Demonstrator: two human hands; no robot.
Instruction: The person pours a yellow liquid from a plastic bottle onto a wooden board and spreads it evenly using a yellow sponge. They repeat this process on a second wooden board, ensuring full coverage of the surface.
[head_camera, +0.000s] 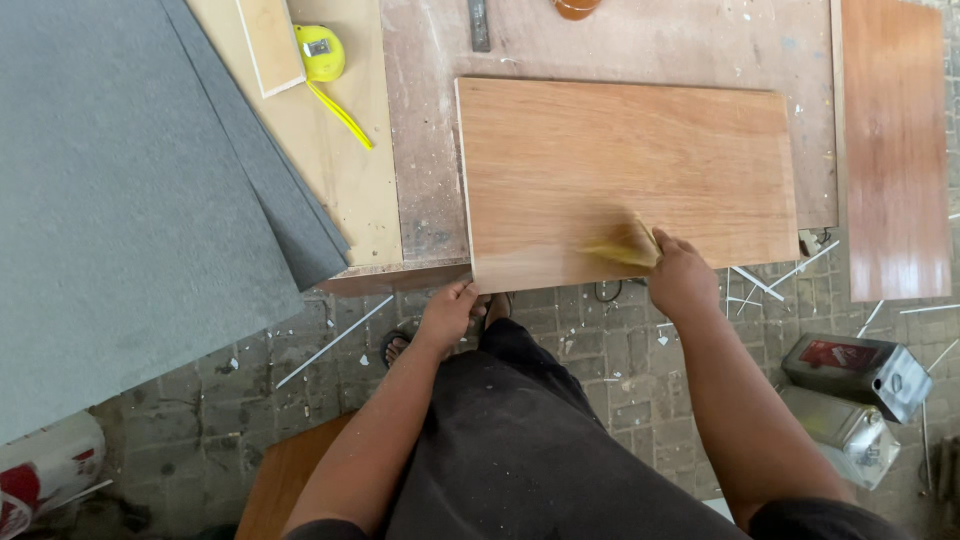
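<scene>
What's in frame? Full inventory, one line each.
wooden panel: 1, light orange-brown, centre of the worktable
worktable: 1, paint-flecked brown, under the panel
yellowish pad: 1, blurred, on the panel's near edge
tape measure: 1, yellow, top left
grey sheets: stacked, count unclear, left
reddish board: 1, glossy, right
metal cans: 2, on the paved floor, lower right
left hand: 1, at the panel's near-left corner
right hand: 1, holding the pad
</scene>
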